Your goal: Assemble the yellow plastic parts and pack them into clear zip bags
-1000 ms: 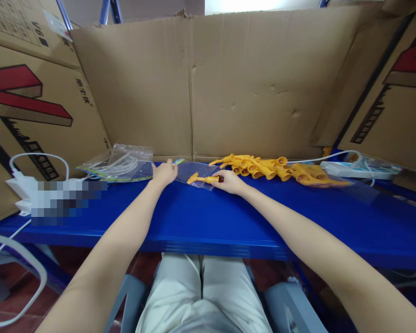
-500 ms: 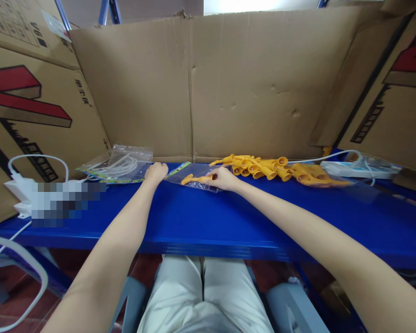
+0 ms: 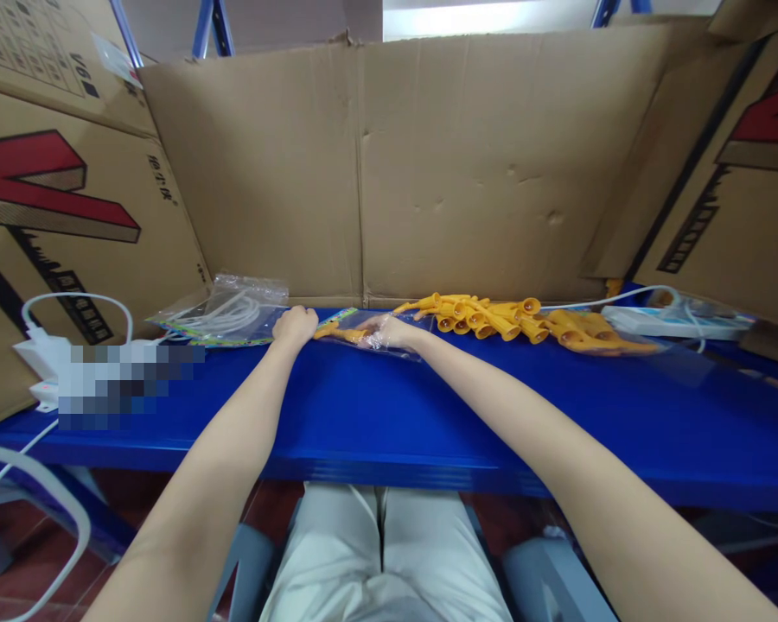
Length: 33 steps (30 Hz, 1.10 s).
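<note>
Lying at twelve o'clock on the desk: yellow toy, probably light, stiff; best held mid-stem. Left hand, nine o'clock: clamped on clear bag. Right hand, three o'clock: grip unclear.

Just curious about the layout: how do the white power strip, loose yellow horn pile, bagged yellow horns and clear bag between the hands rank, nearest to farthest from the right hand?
From the right hand:
1. Clear bag: touching its fingers.
2. Loose yellow horn pile: to the right.
3. Bagged yellow horns: right of that pile.
4. White power strip: far right.
</note>
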### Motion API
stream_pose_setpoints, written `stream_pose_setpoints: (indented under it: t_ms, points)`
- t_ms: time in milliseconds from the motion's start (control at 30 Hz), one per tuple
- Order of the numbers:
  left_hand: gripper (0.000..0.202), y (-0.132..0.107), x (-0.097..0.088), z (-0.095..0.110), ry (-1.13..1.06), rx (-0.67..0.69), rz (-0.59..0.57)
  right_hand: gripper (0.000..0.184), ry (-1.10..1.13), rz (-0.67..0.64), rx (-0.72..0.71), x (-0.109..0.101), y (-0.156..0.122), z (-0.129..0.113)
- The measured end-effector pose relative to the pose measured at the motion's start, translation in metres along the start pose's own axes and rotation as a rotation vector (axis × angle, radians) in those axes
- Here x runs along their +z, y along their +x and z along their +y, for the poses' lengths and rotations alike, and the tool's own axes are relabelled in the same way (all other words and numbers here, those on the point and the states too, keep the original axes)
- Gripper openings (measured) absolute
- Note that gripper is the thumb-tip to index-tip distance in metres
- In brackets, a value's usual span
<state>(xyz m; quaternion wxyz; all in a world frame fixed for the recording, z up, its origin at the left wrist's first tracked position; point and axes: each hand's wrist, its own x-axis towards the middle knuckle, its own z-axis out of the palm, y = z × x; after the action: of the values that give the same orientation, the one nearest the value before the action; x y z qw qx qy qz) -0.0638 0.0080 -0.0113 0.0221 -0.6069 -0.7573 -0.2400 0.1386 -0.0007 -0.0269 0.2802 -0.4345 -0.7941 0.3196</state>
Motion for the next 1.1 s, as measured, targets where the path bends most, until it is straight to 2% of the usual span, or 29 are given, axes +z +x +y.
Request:
stream_pose_setpoints:
  t_ms: [67,133,233,300,433,633,667,733,833,900,967,1100]
  points:
    - [0.038,-0.001,0.0,0.003,-0.019,0.033,0.024,0.038,0.019,0.018,-0.004,0.002,0.0,0.002]
    - [0.037,-0.002,0.002,0.005,-0.074,0.151,0.02,0.039,0.024,0.029,-0.007,0.004,0.0,0.003]
    - [0.039,-0.002,0.007,0.008,-0.153,0.325,-0.085,0.04,0.021,0.02,-0.015,0.004,-0.002,0.002]
    - [0.039,-0.001,0.011,0.008,-0.161,0.371,-0.157,0.04,0.014,0.001,-0.025,0.003,-0.003,0.0]
    - [0.035,0.0,0.017,0.006,-0.071,0.341,-0.132,0.035,0.008,-0.046,-0.031,-0.003,-0.006,-0.005]
    - [0.035,-0.004,0.012,0.006,0.089,0.201,-0.017,0.03,0.078,-0.176,0.159,-0.036,-0.013,-0.008]
    - [0.034,-0.006,0.011,0.007,0.109,0.189,-0.003,0.026,0.06,-0.153,0.164,-0.044,-0.015,-0.005]
    - [0.034,-0.007,0.01,0.007,0.149,0.172,0.012,0.018,-0.023,0.018,0.152,-0.057,-0.018,0.003]
    - [0.035,-0.006,0.013,0.005,0.188,0.186,-0.005,0.023,-0.326,0.473,0.098,-0.07,-0.027,0.023]
    - [0.036,-0.003,0.018,0.003,0.178,0.233,-0.033,0.03,-0.598,0.681,0.045,-0.074,-0.034,0.036]
    - [0.036,0.0,0.022,0.0,0.146,0.281,-0.064,0.036,-0.815,0.701,0.021,-0.074,-0.041,0.046]
    - [0.038,0.005,0.028,-0.003,0.091,0.337,-0.131,0.037,-1.001,0.485,0.205,-0.072,-0.045,0.053]
